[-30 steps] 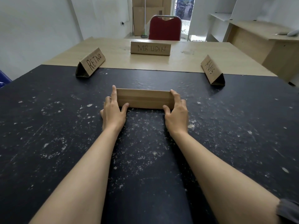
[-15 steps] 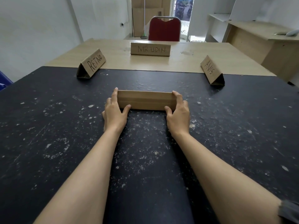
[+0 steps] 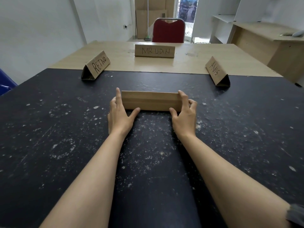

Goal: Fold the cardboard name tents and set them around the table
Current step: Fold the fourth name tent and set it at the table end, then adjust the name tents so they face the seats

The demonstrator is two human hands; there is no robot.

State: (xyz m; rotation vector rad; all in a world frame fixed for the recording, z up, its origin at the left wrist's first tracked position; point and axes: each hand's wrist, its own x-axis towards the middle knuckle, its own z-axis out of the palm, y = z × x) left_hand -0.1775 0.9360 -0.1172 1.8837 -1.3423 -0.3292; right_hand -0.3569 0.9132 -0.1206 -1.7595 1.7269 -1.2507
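A folded cardboard name tent (image 3: 150,100) rests on the black table (image 3: 49,129) in front of me, its plain back side facing me. My left hand (image 3: 120,112) grips its left end, thumb against the near face and forefinger along the end. My right hand (image 3: 185,113) grips its right end the same way. Three other tents stand farther away: "RETNO" (image 3: 97,65) at the left, "MR UDIN" (image 3: 154,50) in the middle of the light wooden table (image 3: 189,63), and "ANIS" (image 3: 217,71) at the right.
A red chair (image 3: 167,31) stands behind the wooden table's far edge. A wooden desk (image 3: 266,43) is at the right, white shelves behind it. Something blue (image 3: 5,83) shows at the left edge. An open doorway lies beyond the chair.
The tent and both hands sit slightly lower in view as the camera tilted a little. My fingers have loosened somewhat at the tent's ends; the tent stays on the table.
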